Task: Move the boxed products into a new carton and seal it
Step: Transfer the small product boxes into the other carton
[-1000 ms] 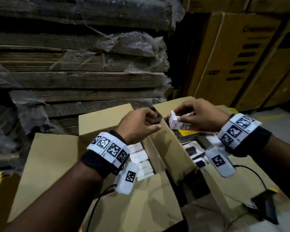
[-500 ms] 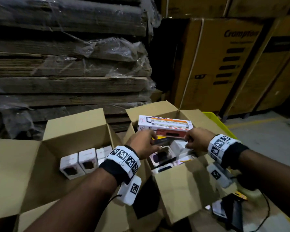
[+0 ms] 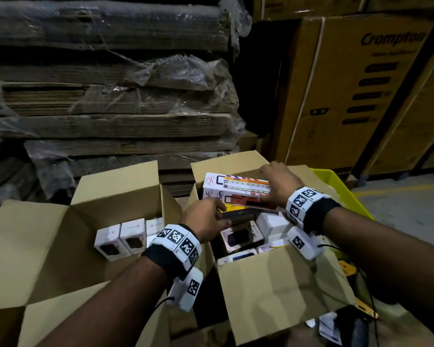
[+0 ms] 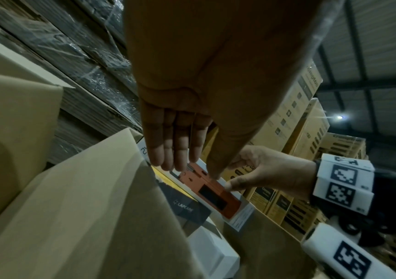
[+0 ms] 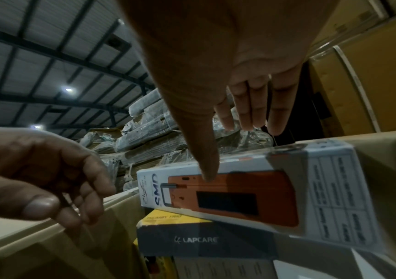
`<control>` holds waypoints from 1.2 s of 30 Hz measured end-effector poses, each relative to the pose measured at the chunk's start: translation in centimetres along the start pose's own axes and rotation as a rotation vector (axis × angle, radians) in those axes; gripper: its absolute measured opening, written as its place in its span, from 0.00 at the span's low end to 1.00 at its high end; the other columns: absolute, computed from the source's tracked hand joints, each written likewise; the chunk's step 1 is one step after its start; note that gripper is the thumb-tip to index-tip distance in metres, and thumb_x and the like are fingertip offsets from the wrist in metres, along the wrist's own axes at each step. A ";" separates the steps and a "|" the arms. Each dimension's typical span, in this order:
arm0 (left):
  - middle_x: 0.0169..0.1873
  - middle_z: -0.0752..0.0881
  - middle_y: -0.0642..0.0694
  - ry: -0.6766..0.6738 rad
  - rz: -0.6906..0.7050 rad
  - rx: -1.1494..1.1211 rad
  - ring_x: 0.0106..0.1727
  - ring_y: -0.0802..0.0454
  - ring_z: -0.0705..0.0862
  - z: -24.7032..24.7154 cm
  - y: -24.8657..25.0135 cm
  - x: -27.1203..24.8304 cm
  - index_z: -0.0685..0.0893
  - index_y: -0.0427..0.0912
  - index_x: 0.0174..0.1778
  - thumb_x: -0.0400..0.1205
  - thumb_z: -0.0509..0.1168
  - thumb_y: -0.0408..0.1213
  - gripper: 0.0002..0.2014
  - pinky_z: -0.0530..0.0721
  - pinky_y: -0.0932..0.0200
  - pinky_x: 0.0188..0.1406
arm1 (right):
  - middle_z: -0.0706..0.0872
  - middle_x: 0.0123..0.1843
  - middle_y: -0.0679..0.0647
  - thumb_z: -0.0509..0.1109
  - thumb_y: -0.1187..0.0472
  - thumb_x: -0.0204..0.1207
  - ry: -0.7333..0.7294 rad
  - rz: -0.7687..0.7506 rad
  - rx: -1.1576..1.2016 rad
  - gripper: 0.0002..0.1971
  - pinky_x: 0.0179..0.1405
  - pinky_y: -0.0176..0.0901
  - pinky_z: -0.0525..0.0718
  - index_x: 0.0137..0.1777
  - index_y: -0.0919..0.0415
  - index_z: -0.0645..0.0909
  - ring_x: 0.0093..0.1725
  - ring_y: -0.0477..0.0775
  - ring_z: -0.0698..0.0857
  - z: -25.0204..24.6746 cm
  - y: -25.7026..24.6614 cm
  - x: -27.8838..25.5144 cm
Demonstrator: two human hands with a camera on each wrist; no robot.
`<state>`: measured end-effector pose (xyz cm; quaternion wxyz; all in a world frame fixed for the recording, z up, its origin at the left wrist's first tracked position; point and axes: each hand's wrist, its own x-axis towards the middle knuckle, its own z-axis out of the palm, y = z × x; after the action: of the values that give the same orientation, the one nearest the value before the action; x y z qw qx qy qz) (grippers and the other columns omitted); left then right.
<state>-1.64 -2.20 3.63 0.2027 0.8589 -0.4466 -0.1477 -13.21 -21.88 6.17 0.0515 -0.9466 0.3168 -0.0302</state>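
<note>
Cardboard surrounded me: two open brown cartons sat side by side in the lower half of the head view. The left carton point(image 3: 115, 186) held a short row of small white product boxes point(image 3: 120, 237) standing upright against its right wall. The right carton point(image 3: 281, 284) was crammed with mixed boxed goods, and across the top of that pile lay a long white box with an orange lamp printed on it point(image 3: 236, 190), tilted against the carton's far wall.

My right hand point(image 3: 277, 182) lay over the right end of the lamp box, fingers straight and spread over its top; in the right wrist view my thumb point(image 5: 207, 169) pressed on the orange panel, so I gripped the box between thumb and fingers. My left hand point(image 3: 206, 220) reached in from the left-centre of the frame, fingers loosely extended toward the box's lower left edge. In the left wrist view its fingertips point(image 4: 166, 156) hovered just beside the box, and I could not tell whether they touched it.

Beneath the lamp box sat a dark grey box marked LAPCARE point(image 5: 206, 239) with a yellow one tucked under it. Shrink-wrapped stacks of flattened cardboard point(image 3: 110, 96) filled the upper left of the frame; tall Crompton cartons point(image 3: 356, 83) stood at the upper right, and a yellow bin edge point(image 3: 336, 184) showed beside my right wrist
</note>
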 end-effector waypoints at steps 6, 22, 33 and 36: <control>0.42 0.88 0.56 0.012 0.021 -0.061 0.45 0.57 0.87 -0.5 -0.3 -0.1 0.85 0.50 0.57 0.75 0.77 0.49 0.17 0.89 0.51 0.50 | 0.78 0.68 0.54 0.84 0.49 0.60 -0.115 0.042 -0.032 0.40 0.64 0.53 0.80 0.71 0.53 0.71 0.67 0.58 0.76 0.2 -0.2 0.5; 0.39 0.87 0.56 0.132 -0.045 -0.147 0.43 0.56 0.87 -1.6 -2.2 -1.3 0.81 0.53 0.43 0.73 0.78 0.50 0.13 0.87 0.52 0.48 | 0.84 0.60 0.49 0.85 0.47 0.58 -0.192 -0.045 0.167 0.37 0.55 0.46 0.82 0.67 0.51 0.76 0.56 0.53 0.83 -1.3 0.5 -3.1; 0.32 0.86 0.54 0.111 -0.044 -0.081 0.36 0.52 0.84 -2.3 -3.1 -2.1 0.76 0.49 0.37 0.67 0.82 0.50 0.20 0.79 0.54 0.34 | 0.82 0.63 0.50 0.77 0.45 0.58 -0.422 -0.158 -0.184 0.37 0.61 0.47 0.81 0.72 0.45 0.75 0.61 0.55 0.80 -1.7 1.7 -3.3; 0.35 0.86 0.52 0.073 -0.020 -0.156 0.38 0.52 0.85 -2.0 -2.7 -1.8 0.75 0.52 0.40 0.65 0.84 0.51 0.22 0.86 0.49 0.40 | 0.82 0.64 0.48 0.75 0.41 0.58 -0.480 -0.161 -0.236 0.38 0.60 0.48 0.82 0.72 0.42 0.74 0.59 0.54 0.81 -1.4 1.6 -3.2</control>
<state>0.18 1.17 4.23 0.2839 0.8496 -0.4176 -0.1526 -16.87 -21.32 7.28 0.0121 -0.9483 0.2204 0.2280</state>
